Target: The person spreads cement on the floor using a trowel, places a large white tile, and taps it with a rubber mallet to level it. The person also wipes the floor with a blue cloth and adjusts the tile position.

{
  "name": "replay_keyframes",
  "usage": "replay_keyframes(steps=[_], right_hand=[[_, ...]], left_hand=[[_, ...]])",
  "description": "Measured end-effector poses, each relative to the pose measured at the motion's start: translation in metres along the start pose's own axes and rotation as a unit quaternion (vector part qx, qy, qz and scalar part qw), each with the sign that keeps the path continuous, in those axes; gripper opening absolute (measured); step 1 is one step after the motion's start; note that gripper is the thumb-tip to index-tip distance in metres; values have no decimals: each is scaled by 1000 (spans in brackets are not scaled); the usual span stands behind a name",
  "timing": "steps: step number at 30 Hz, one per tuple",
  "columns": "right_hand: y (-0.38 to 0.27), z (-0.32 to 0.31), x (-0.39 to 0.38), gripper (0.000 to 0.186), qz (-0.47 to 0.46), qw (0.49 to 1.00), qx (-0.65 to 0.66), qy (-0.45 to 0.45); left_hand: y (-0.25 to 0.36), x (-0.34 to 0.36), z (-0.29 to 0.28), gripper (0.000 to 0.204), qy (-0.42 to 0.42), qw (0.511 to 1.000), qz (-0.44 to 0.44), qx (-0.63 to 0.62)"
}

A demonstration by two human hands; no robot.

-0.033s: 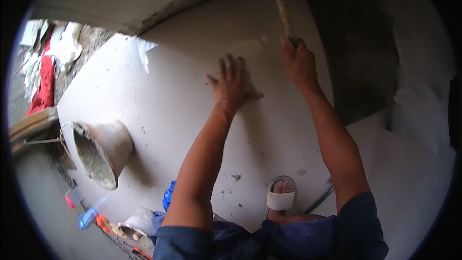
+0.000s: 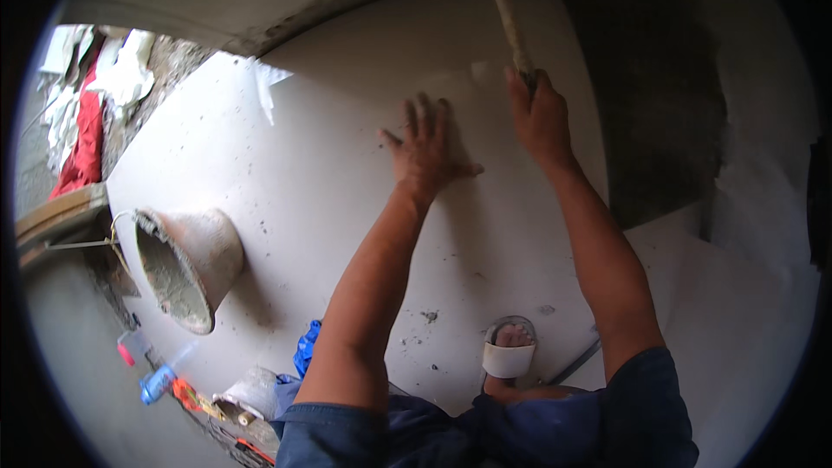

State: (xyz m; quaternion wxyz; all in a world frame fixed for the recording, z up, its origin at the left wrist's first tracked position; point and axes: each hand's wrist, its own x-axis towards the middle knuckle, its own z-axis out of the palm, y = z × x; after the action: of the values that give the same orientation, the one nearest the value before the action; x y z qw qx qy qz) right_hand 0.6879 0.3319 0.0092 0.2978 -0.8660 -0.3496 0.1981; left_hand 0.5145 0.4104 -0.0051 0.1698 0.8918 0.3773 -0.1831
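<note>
watching remotely, i find the mallet [image 2: 503, 9] pointing lengthwise away beyond my right hand [image 2: 546, 121], the nearer one, fingers wrapped round its handle [image 2: 514, 39], while my left hand [image 2: 425, 156] spreads its fingers over the pale slab [image 2: 342, 182].

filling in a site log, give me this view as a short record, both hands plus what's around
left hand: open, fingers spread over the pale surface, holding nothing
right hand: closed around a pale-handled tool, far end blurred
bucket: left side, grey residue inside
sandal: white strap, lower middle
upper left: red cloth
lower left: blue bottle
</note>
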Motion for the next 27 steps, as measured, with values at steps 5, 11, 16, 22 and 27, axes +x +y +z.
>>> replay_keyframes(steps=[5, 11, 16, 22, 27], right_hand=[[-32, 38, 2, 50, -55, 997, -44, -39], [-33, 35, 6, 52, -5, 997, -44, -62], [-14, 16, 0, 53, 63, 992, -64, -84], [15, -15, -7, 58, 114, 982, -109, -102], [36, -5, -36, 55, 169, 974, -50, -140]], left_hand=[[-1, 0, -2, 125, -14, 1000, 2, -23], [-4, 2, -5, 125, -7, 1000, 5, -20], [-3, 2, 5, 122, 37, 999, 4, -14], [-83, 11, -7, 124, 100, 981, -136, -96], [-191, 35, -9, 126, 193, 927, -303, -112]])
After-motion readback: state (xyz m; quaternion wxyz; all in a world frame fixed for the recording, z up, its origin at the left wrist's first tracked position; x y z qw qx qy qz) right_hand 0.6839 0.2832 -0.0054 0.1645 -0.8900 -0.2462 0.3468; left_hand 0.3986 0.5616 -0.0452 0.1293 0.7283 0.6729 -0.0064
